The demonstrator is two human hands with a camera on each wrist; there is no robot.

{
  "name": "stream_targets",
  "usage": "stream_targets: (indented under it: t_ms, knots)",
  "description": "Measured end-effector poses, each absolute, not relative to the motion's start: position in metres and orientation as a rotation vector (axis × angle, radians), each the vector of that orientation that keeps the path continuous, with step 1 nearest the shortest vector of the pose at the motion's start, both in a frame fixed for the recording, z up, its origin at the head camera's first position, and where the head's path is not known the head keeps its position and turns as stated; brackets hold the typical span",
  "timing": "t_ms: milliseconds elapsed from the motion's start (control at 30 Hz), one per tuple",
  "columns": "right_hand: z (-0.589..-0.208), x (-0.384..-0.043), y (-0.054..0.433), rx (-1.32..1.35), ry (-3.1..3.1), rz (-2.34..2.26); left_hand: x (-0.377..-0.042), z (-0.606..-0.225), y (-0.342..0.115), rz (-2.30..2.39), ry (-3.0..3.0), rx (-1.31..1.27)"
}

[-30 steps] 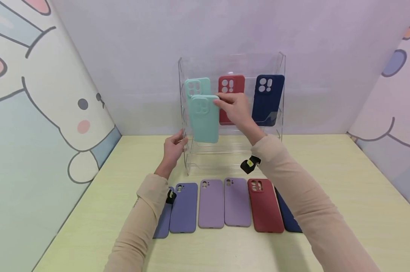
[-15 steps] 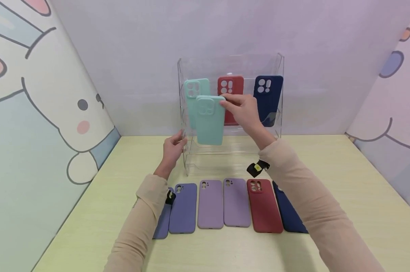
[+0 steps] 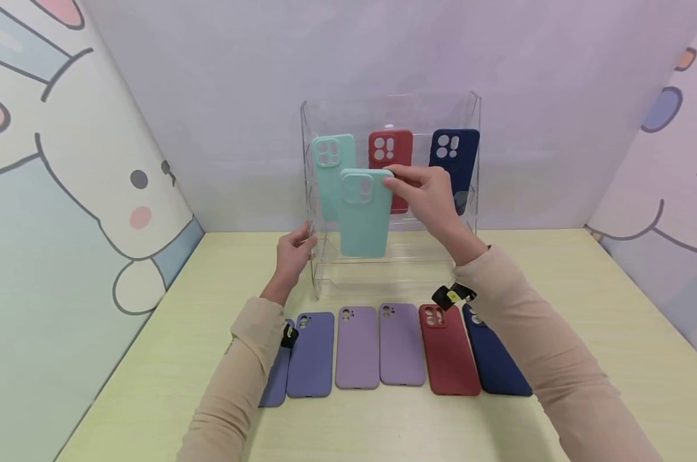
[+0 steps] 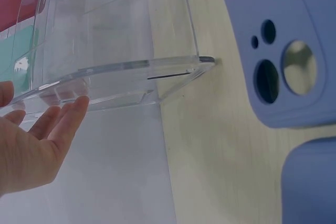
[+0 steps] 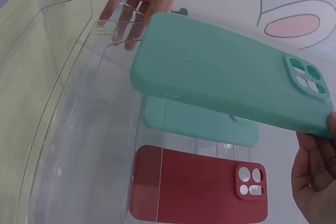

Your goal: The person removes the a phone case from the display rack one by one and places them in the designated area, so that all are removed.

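Observation:
In the head view my right hand [image 3: 432, 196] pinches a mint-green phone case [image 3: 364, 221] by its upper right corner, holding it upright in front of a clear acrylic rack [image 3: 383, 261]. Behind it on the rack stand another mint phone case [image 3: 327, 183], a red phone case [image 3: 390, 147] and a navy phone case [image 3: 454, 157]. My left hand [image 3: 293, 255] touches the rack's left side panel; the left wrist view shows its fingers [image 4: 68, 124] fairly straight against the clear edge. The right wrist view shows the held case tilted, its camera cutouts near my right hand [image 5: 320, 171].
A row of phone cases lies before the rack: two blue-violet, one partly under my left sleeve, a nearer blue-violet case [image 3: 310, 356], two lilac cases, one a lilac case [image 3: 357, 350], a dark red case [image 3: 451, 353] and a navy case [image 3: 499, 359]. Walls enclose the table [image 3: 163, 385].
My right hand has moved to the right and slightly down and nearer, carrying the mint phone case away from the one standing on the rack. My left hand stays at the rack's side.

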State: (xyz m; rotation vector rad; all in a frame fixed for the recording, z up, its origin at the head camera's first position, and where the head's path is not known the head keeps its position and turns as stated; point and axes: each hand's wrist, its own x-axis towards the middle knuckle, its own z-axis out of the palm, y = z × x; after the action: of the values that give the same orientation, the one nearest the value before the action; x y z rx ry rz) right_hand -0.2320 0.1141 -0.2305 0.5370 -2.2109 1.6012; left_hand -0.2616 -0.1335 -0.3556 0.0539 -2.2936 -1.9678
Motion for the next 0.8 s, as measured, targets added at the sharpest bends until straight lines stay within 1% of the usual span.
stream_targets:
  t_ms: [433,600,800]
  knots:
    - [-0.233,-0.220,0.128,0.600,-2.175,1.615,-0.262,-0.356,-0.134,-1.972,-2.287,0.036]
    - [-0.236,-0.217,0.135,0.583,-2.165,1.632,-0.260,-0.355,-0.135,-1.974,-2.277,-0.004]
    - [-0.241,-0.211,0.143,0.579,-2.161,1.648,-0.261,-0.355,-0.135,-1.963,-2.287,0.015]
